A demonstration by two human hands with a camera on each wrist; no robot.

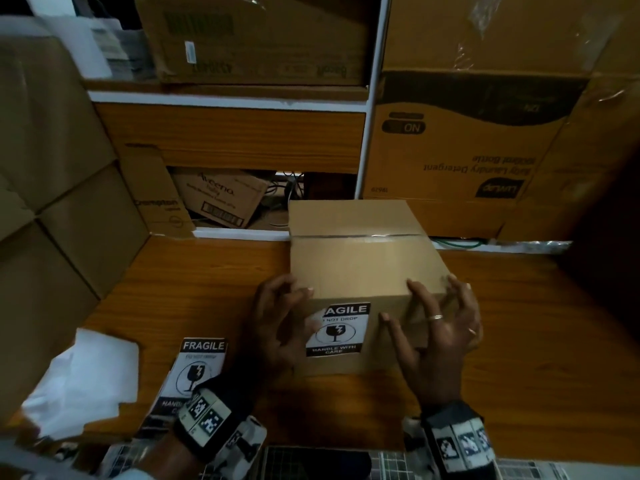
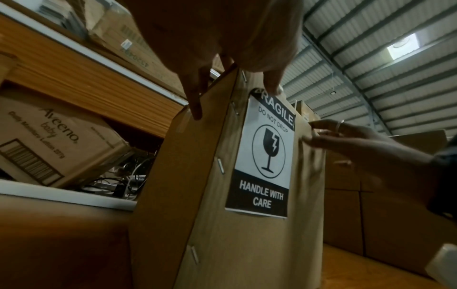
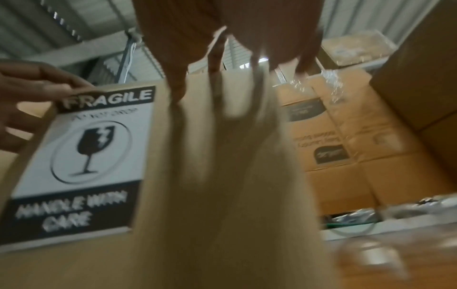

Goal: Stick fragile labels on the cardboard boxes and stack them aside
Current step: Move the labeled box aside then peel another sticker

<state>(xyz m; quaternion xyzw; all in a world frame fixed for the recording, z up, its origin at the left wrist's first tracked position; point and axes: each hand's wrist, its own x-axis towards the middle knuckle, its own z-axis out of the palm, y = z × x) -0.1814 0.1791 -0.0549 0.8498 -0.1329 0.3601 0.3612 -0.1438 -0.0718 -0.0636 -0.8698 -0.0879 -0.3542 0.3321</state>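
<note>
Head view shows the box on the table, its back edge by the shelf, with bare wood to its right, spare labels and white paper to its left, and stacked cartons walling the far left. Left wrist view alone shows the staples down the box's corner and the left hand with spread fingers, thumb tip pressing the stuck label at its top. Right wrist view is blurred; the right hand spans the near right corner, fingers splayed and bent, and its grip on the far side is hidden.
</note>
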